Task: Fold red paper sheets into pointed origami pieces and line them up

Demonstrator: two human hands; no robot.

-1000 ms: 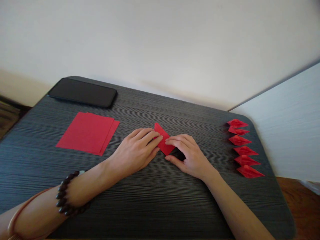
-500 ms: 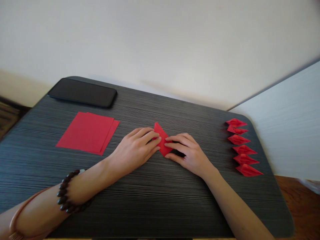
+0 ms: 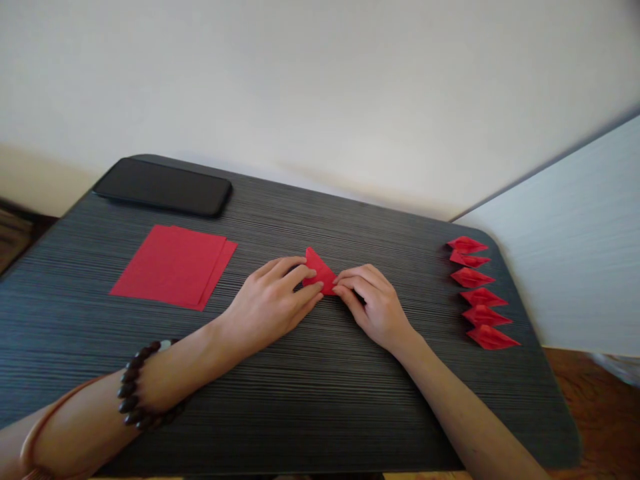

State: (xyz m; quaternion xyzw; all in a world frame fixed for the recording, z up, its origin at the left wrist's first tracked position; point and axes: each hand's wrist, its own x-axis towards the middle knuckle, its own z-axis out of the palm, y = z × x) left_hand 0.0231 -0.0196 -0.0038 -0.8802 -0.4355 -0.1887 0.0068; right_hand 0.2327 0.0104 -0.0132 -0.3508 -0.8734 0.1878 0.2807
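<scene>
A small piece of folded red paper lies on the dark table between my two hands. My left hand holds its left side, with slightly bent fingers pressing it against the tabletop. At the right corner, my right hand pinches the paper between thumb and fingertips. The visible part of the paper looks roughly triangular; its lower left is partly covered by my left fingers.
Flat square red sheets lie overlapped on the left. Behind them rests a black phone. Several folded red paper pieces form a column along the right side of the dark table. A pale wall rises behind the table.
My right fingers have drawn together into a pinch at the paper's right corner. The paper's lower part has folded up, so its outline is now more triangular. My left hand stays nearly in place.
</scene>
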